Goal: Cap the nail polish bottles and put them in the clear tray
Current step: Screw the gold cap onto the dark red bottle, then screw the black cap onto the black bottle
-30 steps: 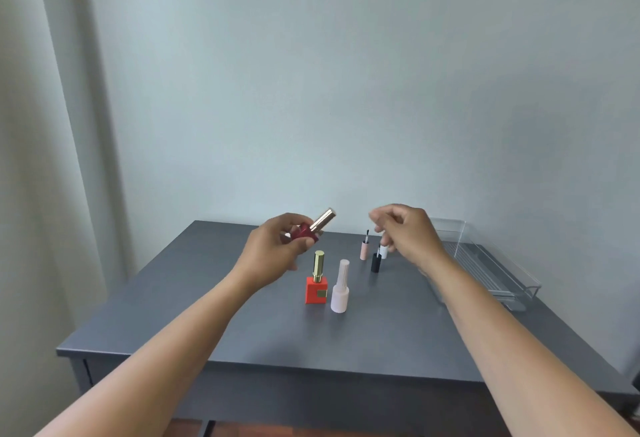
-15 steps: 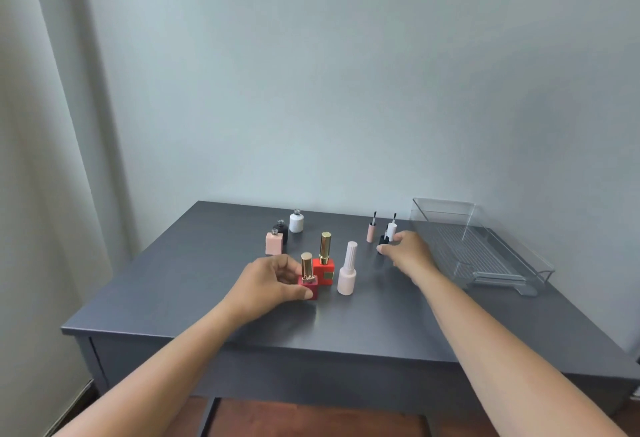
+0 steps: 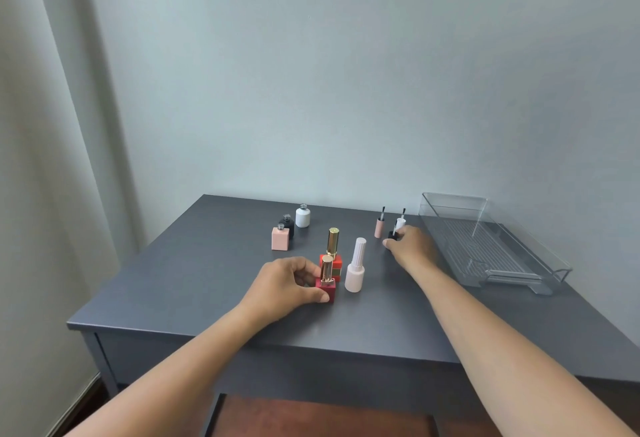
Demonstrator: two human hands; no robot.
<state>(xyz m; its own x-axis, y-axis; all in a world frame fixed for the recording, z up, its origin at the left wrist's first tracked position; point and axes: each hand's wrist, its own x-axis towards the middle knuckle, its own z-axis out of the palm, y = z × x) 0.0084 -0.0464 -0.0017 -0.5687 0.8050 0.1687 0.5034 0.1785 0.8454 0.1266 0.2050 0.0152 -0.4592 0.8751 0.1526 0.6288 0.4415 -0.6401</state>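
Far left: we see three uncapped bottles [image 3: 290, 227] clustered on the desk [image 3: 180, 281].
Centre: three capped bottles [image 3: 341, 268] stand close together.
Far centre-right: three brush caps [image 3: 389, 227] stand upright.
Right: the clear tray [image 3: 491, 246] sits on the desk.

The table [image 3: 194, 284] had a matt dark grey top. The clear tray [image 3: 453, 210] looked like glossy ribbed plastic. The dark red bottle [image 3: 327, 289] wore a shiny gold metallic cap.
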